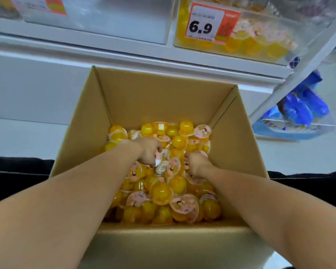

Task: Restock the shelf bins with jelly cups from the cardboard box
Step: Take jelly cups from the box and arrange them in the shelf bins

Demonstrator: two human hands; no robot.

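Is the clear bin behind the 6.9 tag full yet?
No. The clear plastic shelf bin holds yellow jelly cups along its bottom only; its upper part looks empty, though glare blurs it.

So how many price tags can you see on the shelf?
2. One price tag reading 6.9 hangs on the right bin of yellow jelly cups; another tag sits top left, cut off. Others may be out of view.
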